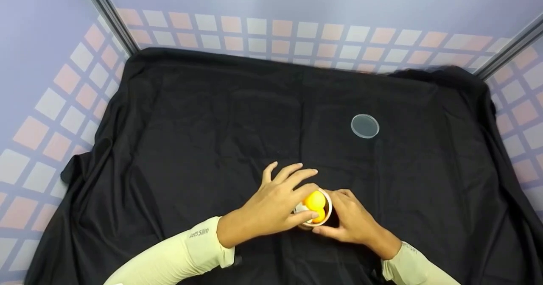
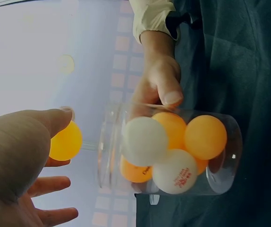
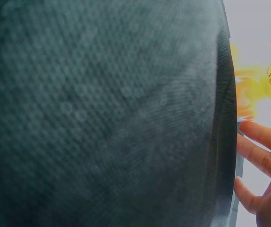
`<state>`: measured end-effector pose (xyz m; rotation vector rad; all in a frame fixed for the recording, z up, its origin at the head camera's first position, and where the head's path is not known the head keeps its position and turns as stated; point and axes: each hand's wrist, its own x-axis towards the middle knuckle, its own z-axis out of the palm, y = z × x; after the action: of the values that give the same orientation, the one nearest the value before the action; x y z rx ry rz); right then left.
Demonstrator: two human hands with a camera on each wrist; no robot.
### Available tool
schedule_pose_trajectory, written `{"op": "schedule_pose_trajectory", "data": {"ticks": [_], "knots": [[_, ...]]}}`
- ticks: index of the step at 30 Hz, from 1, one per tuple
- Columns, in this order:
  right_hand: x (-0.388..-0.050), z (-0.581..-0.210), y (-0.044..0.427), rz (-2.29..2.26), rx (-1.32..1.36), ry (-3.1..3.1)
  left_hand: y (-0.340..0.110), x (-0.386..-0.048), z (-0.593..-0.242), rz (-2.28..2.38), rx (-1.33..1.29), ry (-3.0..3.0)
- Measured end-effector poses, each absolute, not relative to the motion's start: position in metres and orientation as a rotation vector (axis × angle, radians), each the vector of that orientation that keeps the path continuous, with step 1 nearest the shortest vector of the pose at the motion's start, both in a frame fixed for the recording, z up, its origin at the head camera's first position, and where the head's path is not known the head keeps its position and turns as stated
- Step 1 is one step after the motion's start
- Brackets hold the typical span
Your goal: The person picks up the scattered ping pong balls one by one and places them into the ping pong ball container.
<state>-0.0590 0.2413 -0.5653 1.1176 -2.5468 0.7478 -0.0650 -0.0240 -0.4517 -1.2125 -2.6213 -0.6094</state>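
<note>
My left hand [image 1: 273, 202] pinches an orange ping-pong ball [image 2: 65, 142] between thumb and index finger, just outside the mouth of a clear jar [image 2: 225, 177]. The other left fingers are spread. My right hand [image 1: 354, 219] grips the jar around its side. Inside lie several orange and white ping-pong balls, among them a white ball [image 2: 146, 142] near the mouth and an orange ball [image 2: 206, 137] near the base. Dark fabric fills most of the right wrist view; only some fingers [image 3: 263, 161] and a glare-washed part of the jar show at its right edge.
A clear round lid [image 1: 365, 126] lies on the black cloth [image 1: 229, 119] beyond the hands, to the right. The cloth covers the table and hangs in folds at its sides. Tile-patterned panels [image 1: 280, 30] stand behind and at both sides.
</note>
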Motion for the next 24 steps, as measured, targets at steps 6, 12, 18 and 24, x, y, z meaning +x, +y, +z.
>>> {"op": "schedule_pose_trajectory", "data": {"ticks": [6,12,18,24], "knots": [[-0.059,-0.565,0.242,0.746,1.111,-2.550,-0.023,-0.066,-0.457,-0.608,-1.195,-2.629],[-0.059,-0.565,0.242,0.755,1.118,-2.542,-0.023,-0.066,-0.461,-0.590,-1.193,-2.632],[-0.059,-0.565,0.242,0.750,1.117,-2.541,-0.023,-0.065,-0.464,-0.594,-1.194,-2.636],[-0.059,-0.566,0.241,0.749,1.121,-2.536,-0.023,-0.065,-0.464,-0.601,-1.200,-2.633]]}}
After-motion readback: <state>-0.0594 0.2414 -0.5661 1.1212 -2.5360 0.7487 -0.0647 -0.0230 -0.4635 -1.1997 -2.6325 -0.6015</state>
